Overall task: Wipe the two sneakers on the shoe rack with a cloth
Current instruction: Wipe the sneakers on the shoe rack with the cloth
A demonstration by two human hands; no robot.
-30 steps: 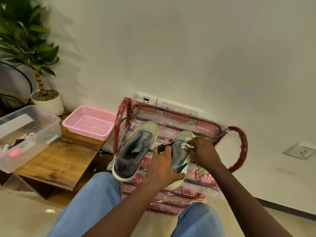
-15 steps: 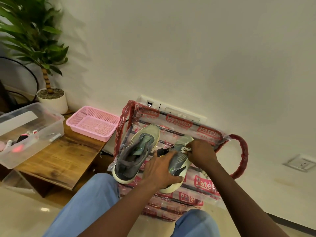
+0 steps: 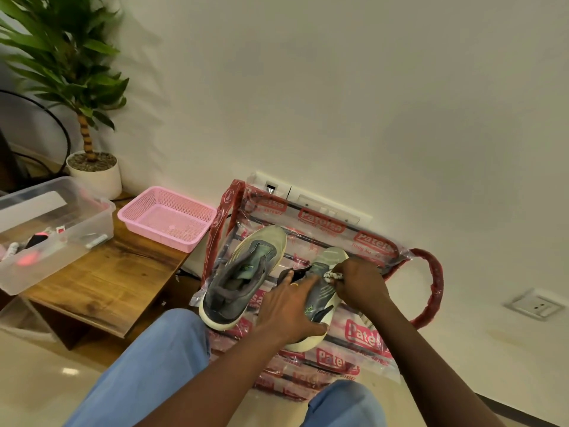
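Head view: left hand (image 3: 289, 309) fingers clasp right sneaker (image 3: 320, 300) on shoe rack (image 3: 431, 291); right hand (image 3: 360, 282) fingers pinch cloth (image 3: 332, 276) beside its toe edge.

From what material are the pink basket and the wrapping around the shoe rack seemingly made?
The pink basket looks like moulded plastic, matte, with fine mesh holes in its walls and floor. The wrapping on the shoe rack seems to be thin clear plastic film: it is glossy, wrinkled and printed in red.
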